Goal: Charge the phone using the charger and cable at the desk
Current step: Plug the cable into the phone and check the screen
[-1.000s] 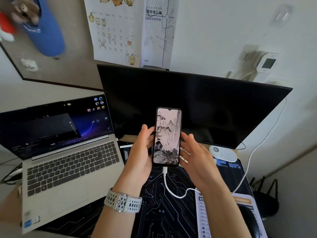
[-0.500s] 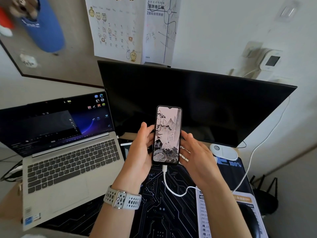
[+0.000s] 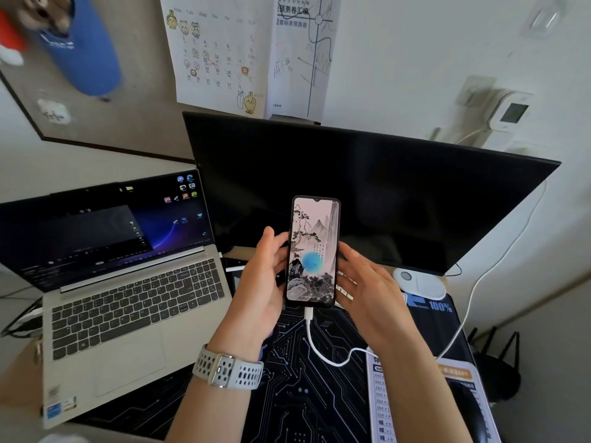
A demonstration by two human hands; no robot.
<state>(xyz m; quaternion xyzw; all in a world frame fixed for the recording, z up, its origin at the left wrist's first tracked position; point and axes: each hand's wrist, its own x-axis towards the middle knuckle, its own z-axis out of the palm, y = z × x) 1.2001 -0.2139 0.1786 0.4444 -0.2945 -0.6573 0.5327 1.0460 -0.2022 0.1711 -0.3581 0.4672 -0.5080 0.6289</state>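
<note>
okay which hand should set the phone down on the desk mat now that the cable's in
Left, probably. The left hand grips the phone along its edge, while the right hand is open beside it.

Single view, head-worn wide-angle camera. It looked forward and steeply down from above the table (image 3: 19, 372), close over the two forearms rising from the lower edge. The lit black-framed smartphone (image 3: 312, 251) sat near frame centre, before a wide black monitor (image 3: 367, 193). An open silver laptop (image 3: 128, 298) filled the left; the white wall bowed at the edges. No second view shared the scene.
</note>
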